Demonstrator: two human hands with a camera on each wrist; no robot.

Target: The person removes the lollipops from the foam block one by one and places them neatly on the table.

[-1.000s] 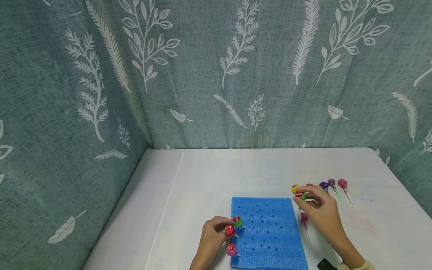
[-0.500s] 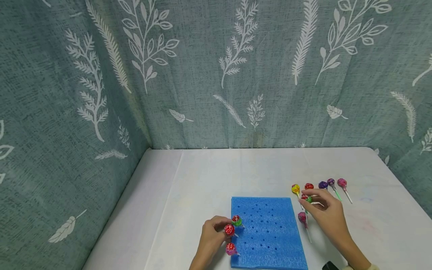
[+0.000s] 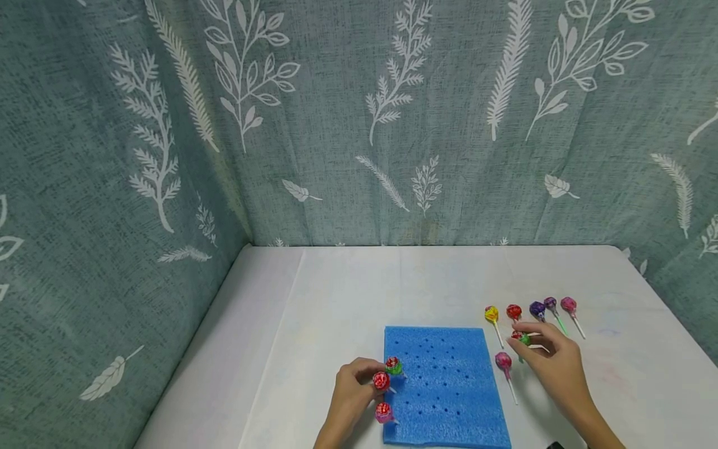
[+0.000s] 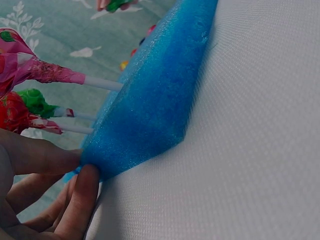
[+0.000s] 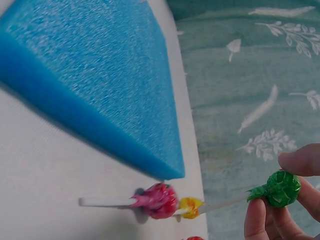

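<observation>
My left hand (image 3: 354,390) is at the left edge of a blue foam block (image 3: 443,430) dotted with small holes, its fingertips pinching the edge in the left wrist view. Close to that hand, a red-and-green lollipop (image 3: 394,366), a red lollipop (image 3: 381,381) and a pink-and-red lollipop (image 3: 384,412) stand with their sticks in the foam. To the right of the block, my right hand (image 3: 552,362) pinches another lollipop by its wrapped head; this green-wrapped lollipop (image 5: 283,189) shows its stick pointing left in the right wrist view.
On the white table (image 3: 336,287) lie a yellow lollipop (image 3: 491,313), a red lollipop (image 3: 513,312), two purple lollipops (image 3: 536,308) and a pink lollipop (image 3: 569,305). Nearer lies a dark pink lollipop (image 3: 503,360). A patterned green curtain (image 3: 336,125) hangs behind.
My right hand has moved right and nearer to me with the green-wrapped lollipop, uncovering the yellow and red lollipops. My left hand has stayed at the foam's edge.
</observation>
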